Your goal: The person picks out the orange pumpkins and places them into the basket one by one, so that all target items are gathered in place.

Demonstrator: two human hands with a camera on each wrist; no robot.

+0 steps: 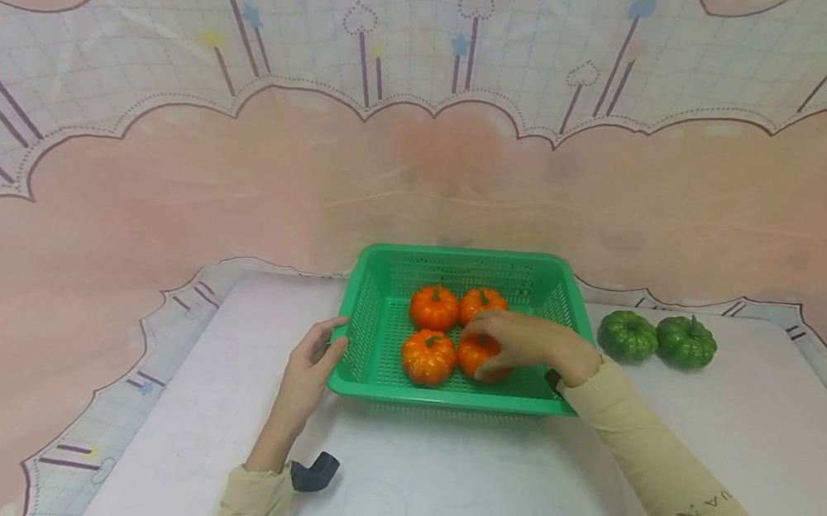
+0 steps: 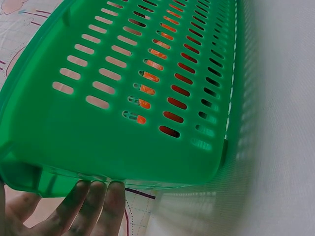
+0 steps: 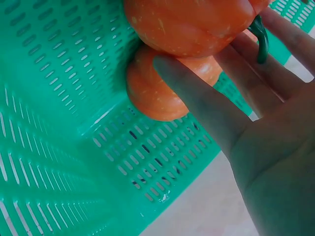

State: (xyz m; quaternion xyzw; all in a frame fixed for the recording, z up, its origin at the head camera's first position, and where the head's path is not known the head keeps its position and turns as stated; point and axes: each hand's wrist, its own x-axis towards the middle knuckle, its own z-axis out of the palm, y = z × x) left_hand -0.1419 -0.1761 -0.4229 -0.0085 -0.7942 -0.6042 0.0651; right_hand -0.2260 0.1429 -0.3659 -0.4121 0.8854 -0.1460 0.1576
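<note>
Inside a green plastic basket (image 1: 445, 397) sit several orange pumpkins in two rows. My right hand (image 1: 518, 339) reaches over the right side and grips the front right pumpkin (image 1: 477, 351), thumb toward the front and fingers over its top. In the right wrist view, the thumb (image 3: 197, 96) lies across an orange pumpkin (image 3: 152, 96). Beside the gripped one are the front left pumpkin (image 1: 429, 359), back left pumpkin (image 1: 434, 310) and back right pumpkin (image 1: 482, 299). My left hand (image 1: 309, 368) holds the basket's left rim, its fingers (image 2: 93, 206) against the outside under the lip.
Two green pumpkins, a left one (image 1: 627, 336) and a right one (image 1: 685, 342), lie on the white table (image 1: 436, 484) right of the basket. A patterned cloth backdrop (image 1: 243, 167) rises behind the table. A black strap piece (image 1: 315, 473) sticks out at the left wrist.
</note>
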